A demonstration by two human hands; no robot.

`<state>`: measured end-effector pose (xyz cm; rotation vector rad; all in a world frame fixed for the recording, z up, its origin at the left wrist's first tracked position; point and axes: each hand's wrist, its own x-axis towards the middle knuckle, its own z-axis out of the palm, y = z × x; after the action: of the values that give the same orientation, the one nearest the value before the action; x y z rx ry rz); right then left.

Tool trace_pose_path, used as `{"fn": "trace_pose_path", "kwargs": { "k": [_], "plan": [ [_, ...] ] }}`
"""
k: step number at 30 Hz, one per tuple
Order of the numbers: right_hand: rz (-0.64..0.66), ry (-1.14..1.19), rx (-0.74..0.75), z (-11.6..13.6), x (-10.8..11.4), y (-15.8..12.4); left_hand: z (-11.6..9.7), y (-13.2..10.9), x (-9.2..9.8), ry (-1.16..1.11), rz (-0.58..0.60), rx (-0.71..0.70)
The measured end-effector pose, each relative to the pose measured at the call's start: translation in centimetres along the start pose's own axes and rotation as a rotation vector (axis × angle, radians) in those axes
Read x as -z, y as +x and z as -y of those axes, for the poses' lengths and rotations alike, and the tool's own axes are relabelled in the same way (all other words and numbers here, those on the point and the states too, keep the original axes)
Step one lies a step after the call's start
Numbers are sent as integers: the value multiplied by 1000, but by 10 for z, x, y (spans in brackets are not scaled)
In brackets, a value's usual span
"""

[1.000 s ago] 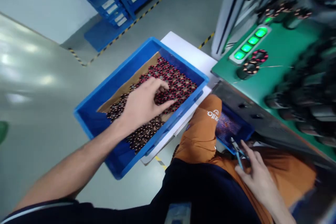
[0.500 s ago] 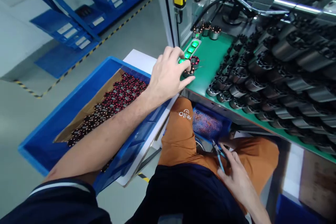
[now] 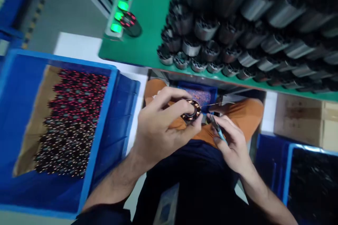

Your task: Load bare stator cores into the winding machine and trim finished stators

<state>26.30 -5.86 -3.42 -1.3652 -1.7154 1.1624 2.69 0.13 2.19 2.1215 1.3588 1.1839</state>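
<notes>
Over my lap, my left hand grips a copper-wound motor stator by its ring, with a finger at its bore. Thin wire ends stick out from it to the right. Close by on the right, my right hand is closed around blue-handled cutting pliers, whose jaws point up toward the stator but stand apart from it. Another stator with red windings stands on the green bench top beside a strip of lit green buttons.
Rows of dark metal stators fill the green bench top. At left, a blue crate holds many red- and copper-wound stators. A small blue bin of wire scraps sits below the bench edge. Cardboard boxes and another blue crate stand right.
My left hand has lifted the copper-wound stator off the bench and brought it down over my lap. The pliers in my right hand are now near it. My view has shifted right.
</notes>
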Motion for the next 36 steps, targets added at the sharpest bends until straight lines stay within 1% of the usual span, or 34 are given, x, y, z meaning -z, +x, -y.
{"fn": "trace_pose_path", "kwargs": {
  "k": [2,4,6,8,11,16,19,25,27,29,31,34,36],
  "plan": [
    [12,27,10,8,5,2,3,-10,-10,-6,3,6],
    [33,46,20,10,6,2,5,-16,-16,-1,13,6],
    [45,57,30,9,5,-1,6,-19,-17,-11,21,14],
    [40,61,36,8,4,-2,4,-21,-16,-38,33,53],
    [8,57,49,8,1,-3,0,-23,-16,-79,58,98],
    [-60,5,45,12,1,-3,0,-23,-19,-108,57,70],
    [-97,-20,37,13,1,-4,1,-23,-21,-121,57,84],
    [-112,-51,43,6,-4,0,4,-23,-25,-130,52,102],
    [-99,-38,9,3,-4,3,8,-22,-27,-131,36,129],
    [-109,-48,-49,-1,-3,6,14,-22,-30,-216,37,215],
    [-133,-91,-80,-4,0,9,22,-23,-33,-440,79,375],
    [-129,-220,-20,-8,5,12,30,-25,-39,-821,129,644],
    [-135,-315,51,-9,6,12,31,-25,-42,-944,121,764]
  ]
}}
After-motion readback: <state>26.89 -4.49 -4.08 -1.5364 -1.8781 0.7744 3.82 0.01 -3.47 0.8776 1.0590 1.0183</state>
